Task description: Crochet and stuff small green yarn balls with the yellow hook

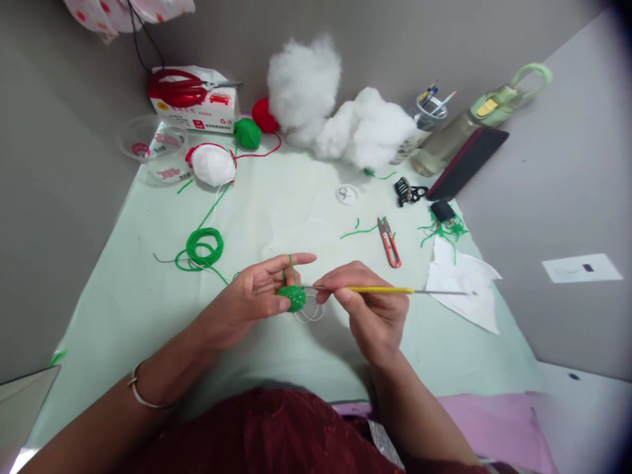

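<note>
A: Finger status?
B: Left fingers point(302, 257) pinch the small, rounded, green crocheted yarn piece point(295, 299) at the thumb; index stretched out, thin green yarn strand point(292, 266) looped round it. Right fingers point(340, 275) grip the slim metal crochet hook with yellow handle point(380, 289), pen-style, tip at the piece.
A: How to work it well?
B: My take: pinch close to the stitch being worked, let the index set tension, firm not tight. Angle the hook so it doesn't split strands. Mind the loose, thin white thread loop point(310, 321) just below and right of the left fingertips; could snag. Coil of green yarn point(220, 245) beyond the left fingers, off to the left, should feed freely.
A: And the piece?
B: Bright green, compact, domed, pale flecks in lines across it. Sits between both sets of fingers, over the bench point(276, 197). Can't tell if the hook tip is through a stitch.
</note>
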The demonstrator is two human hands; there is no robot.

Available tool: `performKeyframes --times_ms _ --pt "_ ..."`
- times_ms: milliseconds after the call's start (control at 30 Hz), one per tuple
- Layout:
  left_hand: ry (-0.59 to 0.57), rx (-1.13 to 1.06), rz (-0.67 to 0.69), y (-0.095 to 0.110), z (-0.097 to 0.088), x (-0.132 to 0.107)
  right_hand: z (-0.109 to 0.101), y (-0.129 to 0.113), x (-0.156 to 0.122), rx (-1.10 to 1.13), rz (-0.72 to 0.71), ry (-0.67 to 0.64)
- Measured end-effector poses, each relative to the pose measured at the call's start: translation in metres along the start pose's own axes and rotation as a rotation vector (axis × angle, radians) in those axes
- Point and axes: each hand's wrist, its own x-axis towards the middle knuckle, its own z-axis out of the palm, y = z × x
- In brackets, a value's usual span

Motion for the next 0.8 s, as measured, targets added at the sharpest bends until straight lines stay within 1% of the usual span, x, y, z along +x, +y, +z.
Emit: performKeyframes --times_ms 100,200,367,433,500,567,667,800 --pt "-0.085 0.047 -0.015 0.003 -0.007 -0.001 -0.003 0.004 0.000 0.152 0.092 0.010" --pt "-0.127 0.080 -0.009 0.004 -0.012 -0.001 -0.006 0.006 0.003 0.266 0.185 0.033" --pt "-0.107 0.037 0.017 -0.002 -0.011 0.000 -0.005 0.002 0.010 0.403 0.370 0.043" --pt "-0.099 0.003 0.005 -0.006 -0.007 0.001 -0.002 0.003 0.010 0.430 0.405 0.035" --pt "-0.095 -0.023 -0.016 -0.008 -0.004 0.001 0.001 0.005 0.008 0.435 0.385 0.024" --pt "-0.106 -0.033 -0.025 -0.008 -0.002 0.002 0.003 0.009 0.005 0.408 0.318 0.021" --pt "-0.121 -0.051 -0.024 -0.008 -0.001 0.003 0.005 0.013 0.002 0.313 0.213 0.027" --pt "-0.091 -0.042 -0.029 -0.006 -0.001 0.002 0.006 0.012 0.002 0.165 0.117 0.018"
